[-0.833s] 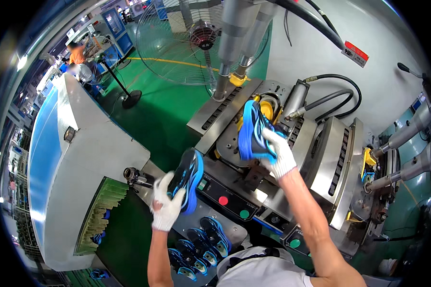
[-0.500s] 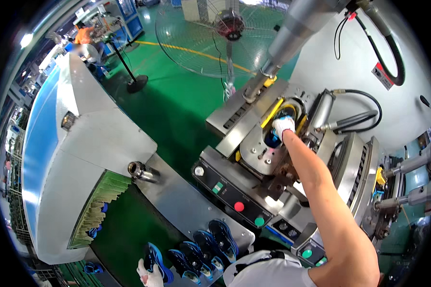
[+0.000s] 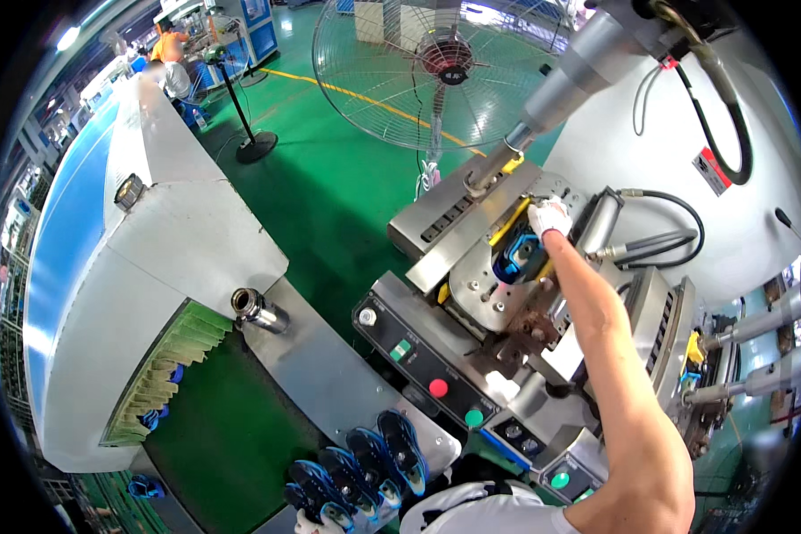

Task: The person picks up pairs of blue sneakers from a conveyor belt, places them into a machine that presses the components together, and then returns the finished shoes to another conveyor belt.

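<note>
My right hand [image 3: 550, 216], in a white glove, reaches into the press machine at the far end of a black-and-blue shoe [image 3: 518, 260]. Its fingers are curled there, and their tips are hidden. The shoe lies in the oval opening of a metal plate [image 3: 476, 287], with yellow bars alongside. At the lower edge my gloved left hand [image 3: 317, 524] is closed on the near end of another shoe [image 3: 311, 485], the leftmost of a row. Several similar shoes [image 3: 402, 449] stand beside it on the metal ledge.
A control panel [image 3: 418, 360] with red and green buttons fronts the press. An open steel flask [image 3: 260, 311] stands on the ledge [image 3: 316, 356]. A green conveyor belt [image 3: 214, 436] runs from a curtained tunnel [image 3: 165, 374]. Behind stand a large fan [image 3: 445, 67] and co-workers [image 3: 176, 76].
My left hand has brought its shoe rightward from over the belt to the row on the ledge. My right hand has moved toward the far end of the shoe in the press.
</note>
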`<state>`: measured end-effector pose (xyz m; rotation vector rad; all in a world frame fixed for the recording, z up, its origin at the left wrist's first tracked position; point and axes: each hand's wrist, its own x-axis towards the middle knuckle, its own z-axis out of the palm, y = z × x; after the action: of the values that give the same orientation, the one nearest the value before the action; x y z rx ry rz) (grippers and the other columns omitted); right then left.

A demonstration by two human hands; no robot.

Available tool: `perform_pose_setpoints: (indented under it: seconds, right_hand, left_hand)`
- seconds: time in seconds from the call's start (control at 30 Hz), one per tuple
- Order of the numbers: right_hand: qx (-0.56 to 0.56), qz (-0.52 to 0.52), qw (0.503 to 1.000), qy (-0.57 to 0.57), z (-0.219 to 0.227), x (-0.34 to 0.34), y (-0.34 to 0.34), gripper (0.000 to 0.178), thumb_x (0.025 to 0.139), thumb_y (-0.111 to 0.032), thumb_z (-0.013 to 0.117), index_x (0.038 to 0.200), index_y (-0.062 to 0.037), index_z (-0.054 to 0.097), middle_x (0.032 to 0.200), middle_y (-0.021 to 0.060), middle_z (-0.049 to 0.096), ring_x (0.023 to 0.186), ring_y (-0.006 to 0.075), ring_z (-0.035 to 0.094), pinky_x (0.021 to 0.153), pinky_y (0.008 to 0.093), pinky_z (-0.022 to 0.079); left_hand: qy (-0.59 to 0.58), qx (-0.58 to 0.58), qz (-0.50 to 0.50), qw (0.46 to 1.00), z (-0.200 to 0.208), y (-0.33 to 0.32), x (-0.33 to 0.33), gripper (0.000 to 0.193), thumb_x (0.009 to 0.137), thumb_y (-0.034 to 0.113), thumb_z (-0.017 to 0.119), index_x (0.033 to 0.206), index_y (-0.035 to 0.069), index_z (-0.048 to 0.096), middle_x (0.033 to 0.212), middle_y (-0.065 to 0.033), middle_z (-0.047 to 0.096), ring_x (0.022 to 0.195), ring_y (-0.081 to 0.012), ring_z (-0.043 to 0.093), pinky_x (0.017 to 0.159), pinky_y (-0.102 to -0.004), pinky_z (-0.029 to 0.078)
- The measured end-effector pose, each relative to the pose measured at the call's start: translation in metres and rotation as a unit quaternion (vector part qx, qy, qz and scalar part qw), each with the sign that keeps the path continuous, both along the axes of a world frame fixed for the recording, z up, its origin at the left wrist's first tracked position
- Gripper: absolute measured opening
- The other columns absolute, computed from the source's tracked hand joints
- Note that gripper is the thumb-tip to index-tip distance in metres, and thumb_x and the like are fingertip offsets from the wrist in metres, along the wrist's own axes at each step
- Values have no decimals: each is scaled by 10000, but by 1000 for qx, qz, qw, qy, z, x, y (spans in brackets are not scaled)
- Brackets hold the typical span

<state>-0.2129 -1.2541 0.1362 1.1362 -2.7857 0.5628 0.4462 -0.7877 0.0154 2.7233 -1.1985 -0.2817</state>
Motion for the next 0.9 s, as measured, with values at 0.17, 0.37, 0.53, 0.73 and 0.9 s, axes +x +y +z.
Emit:
perform_pose_setpoints:
  seconds: [0.17,0.37,0.53,0.73,0.9]
  right_hand:
    - [316,163,924,144,-10,-70,-28,306,885,-179,547,1096,-127,762,1215,135,716,1147,309,680,948,414,555]
    - [338,188,884,261,-55,-92,-41,301,926,-181,523,1066,-110,781,1163,128,740,1056,330,719,868,436,589]
    - [289,139,923,215,-52,-154,-11,353,898,-282,568,1126,-96,762,1184,181,717,1099,337,697,938,426,558]
    - [55,67,976,-198,32,-20,13,618,851,-474,661,1245,2,676,1284,262,652,1174,381,647,971,449,519]
    - [113,-60,990,-53,-34,40,42,596,806,-375,703,1235,36,668,1219,251,686,1184,350,648,995,399,514]
  left_hand:
    - [13,3,-19,1000,-13,4,6,600,927,420,694,1382,62,534,1245,-264,564,1106,-451,567,935,-520,485]
    - [3,59,8,998,4,-5,-7,611,936,386,707,1395,37,504,1285,-272,534,1127,-453,556,942,-522,489]
    - [50,39,-19,998,4,-20,5,655,929,407,714,1408,21,490,1313,-275,513,1169,-458,526,988,-520,465]
    - [12,20,-22,999,-8,-5,7,662,918,482,698,1383,42,526,1262,-247,568,1139,-437,543,933,-521,486]
    - [2,-42,-17,999,-20,1,1,676,904,550,678,1344,48,571,1226,-246,595,1108,-438,564,914,-528,500]
